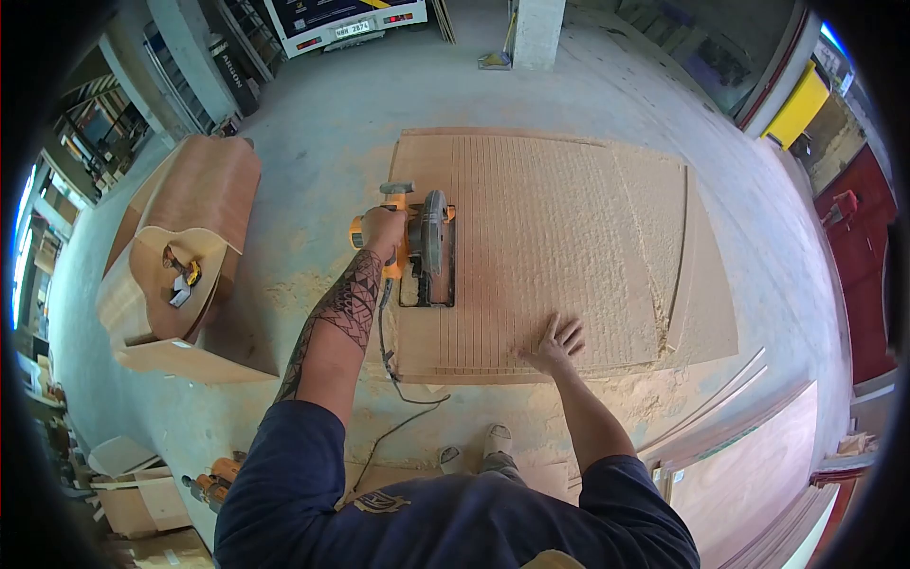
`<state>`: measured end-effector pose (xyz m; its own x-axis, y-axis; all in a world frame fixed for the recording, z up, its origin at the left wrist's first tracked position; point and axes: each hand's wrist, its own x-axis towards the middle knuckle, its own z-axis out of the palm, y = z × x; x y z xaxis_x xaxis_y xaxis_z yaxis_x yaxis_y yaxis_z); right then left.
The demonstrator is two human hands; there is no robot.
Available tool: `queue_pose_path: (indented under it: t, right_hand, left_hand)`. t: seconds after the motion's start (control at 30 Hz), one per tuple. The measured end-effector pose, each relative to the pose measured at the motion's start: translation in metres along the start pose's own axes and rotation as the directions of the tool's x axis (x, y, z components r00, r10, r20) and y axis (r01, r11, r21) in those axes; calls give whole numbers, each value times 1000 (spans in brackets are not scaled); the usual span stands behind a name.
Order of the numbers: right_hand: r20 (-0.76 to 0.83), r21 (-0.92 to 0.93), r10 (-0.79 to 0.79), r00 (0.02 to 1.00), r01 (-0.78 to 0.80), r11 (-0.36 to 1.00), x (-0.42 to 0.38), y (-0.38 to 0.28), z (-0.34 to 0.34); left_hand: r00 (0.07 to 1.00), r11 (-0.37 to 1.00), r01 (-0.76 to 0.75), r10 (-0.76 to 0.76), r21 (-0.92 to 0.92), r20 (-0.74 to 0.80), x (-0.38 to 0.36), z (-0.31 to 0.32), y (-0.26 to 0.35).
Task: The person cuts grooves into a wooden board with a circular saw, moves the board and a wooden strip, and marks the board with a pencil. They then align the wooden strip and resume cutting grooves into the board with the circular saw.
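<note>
My left hand (381, 230) is wrapped round the handle of an orange and grey circular saw (431, 242). The saw's base rests on the left part of a brown wooden sheet (531, 218), which is scored with many parallel lines and strewn with sawdust. Near the sheet's front edge, my right hand (556, 347) lies with its fingers spread and holds nothing. A dark power cord (384, 332) runs from the saw down toward my feet. The saw's blade is hidden under its guard.
A curved wooden piece (204, 190) stands on the floor at left, with a small tool inside. Stacked panels (749, 465) lean at lower right. An orange tool (226, 471) is at lower left. Behind are a pillar (538, 33), a gas cylinder (232, 76) and a vehicle (346, 19).
</note>
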<state>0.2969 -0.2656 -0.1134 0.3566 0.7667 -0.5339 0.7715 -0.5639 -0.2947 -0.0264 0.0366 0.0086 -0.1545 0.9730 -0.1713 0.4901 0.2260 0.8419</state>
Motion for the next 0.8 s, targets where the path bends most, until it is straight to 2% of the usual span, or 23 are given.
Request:
queue_pose_path:
  t: [0.47,0.53,0.67,0.8]
  right_hand:
    - [13,4,-7,1000,7,1000,5,3,3]
    - [24,-21,-10,1000,11,1000,4,3,2]
    - [33,-47,-5,999,6,999,5,2,2]
    - [42,-35,-2,999,4,999,5,0,1]
  left_hand:
    - [998,1000,-6,5,-28,-60,50,12,41]
    - [999,998,-24,26,59,-45,64,14,42]
    - [993,998,-62,65,28,-103,93,24,42]
    - [995,994,-50,59,100,-86,110,25,56]
